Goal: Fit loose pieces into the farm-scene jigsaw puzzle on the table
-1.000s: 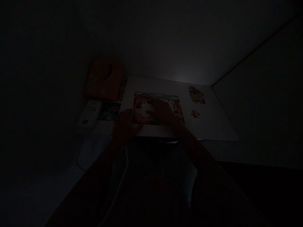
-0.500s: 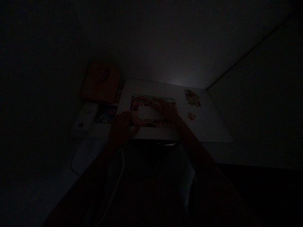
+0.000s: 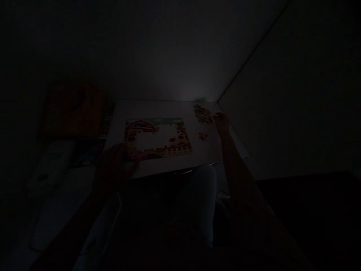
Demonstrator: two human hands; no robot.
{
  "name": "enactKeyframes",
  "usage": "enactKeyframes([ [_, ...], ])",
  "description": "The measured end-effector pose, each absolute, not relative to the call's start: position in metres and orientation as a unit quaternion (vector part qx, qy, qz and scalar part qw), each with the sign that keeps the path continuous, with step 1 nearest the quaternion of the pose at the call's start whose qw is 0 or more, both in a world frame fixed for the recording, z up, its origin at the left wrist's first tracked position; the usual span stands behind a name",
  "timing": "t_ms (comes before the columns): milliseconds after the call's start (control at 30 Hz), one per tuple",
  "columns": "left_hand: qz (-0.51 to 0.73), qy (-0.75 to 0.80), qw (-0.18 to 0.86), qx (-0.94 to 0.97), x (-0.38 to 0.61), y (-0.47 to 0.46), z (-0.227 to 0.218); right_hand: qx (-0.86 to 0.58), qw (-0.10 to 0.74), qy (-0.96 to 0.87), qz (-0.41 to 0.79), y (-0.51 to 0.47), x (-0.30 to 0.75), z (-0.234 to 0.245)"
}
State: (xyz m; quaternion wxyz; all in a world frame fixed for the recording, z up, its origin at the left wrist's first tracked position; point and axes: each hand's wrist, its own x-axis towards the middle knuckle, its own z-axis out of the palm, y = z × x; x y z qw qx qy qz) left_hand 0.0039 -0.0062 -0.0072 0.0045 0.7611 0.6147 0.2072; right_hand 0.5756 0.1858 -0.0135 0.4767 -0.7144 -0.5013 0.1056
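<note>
The scene is very dark. A jigsaw puzzle (image 3: pixel 158 153) with a barn, animals and a white fence lies on a white board (image 3: pixel 158 109); its frame is joined and the middle shows bare white. My left hand (image 3: pixel 111 165) rests at the puzzle's lower left corner, fingers spread. Over at the board's right side, my right hand (image 3: pixel 222 122) has its fingers pinched beside a pile of loose puzzle pieces (image 3: pixel 202 114). A small pale thing shows at its fingertips, apparently a puzzle piece (image 3: pixel 216 115). Closer to me lies a smaller cluster of pieces (image 3: pixel 202 136).
Left of the board is an orange box or bag (image 3: pixel 75 109), blurred. A pale box (image 3: pixel 49 162) with a dark round spot stands nearer, beside a dark picture (image 3: pixel 88 152). Walls rise behind and to the right. My knee (image 3: pixel 204 188) is below the board's front edge.
My right hand has gone from the puzzle's upper middle to the loose pieces at the right. The view has turned right, and my left hand remains at the puzzle's left corner.
</note>
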Motion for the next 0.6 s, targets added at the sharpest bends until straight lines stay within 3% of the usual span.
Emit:
enactKeyframes([
  [267, 0.182, 0.613, 0.023, 0.769, -0.002, -0.002, 0.000, -0.811, 0.265, -0.521, 0.017, 0.190, 0.551, -0.031],
  [433, 0.153, 0.607, 0.020, 0.780, -0.001, 0.000, 0.007, -0.823, 0.250, -0.510, 0.024, 0.186, 0.550, -0.026],
  [600, 0.142, 0.607, 0.000, 0.782, -0.008, 0.002, -0.001, -0.801, 0.300, -0.515, 0.043, 0.186, 0.551, -0.024],
])
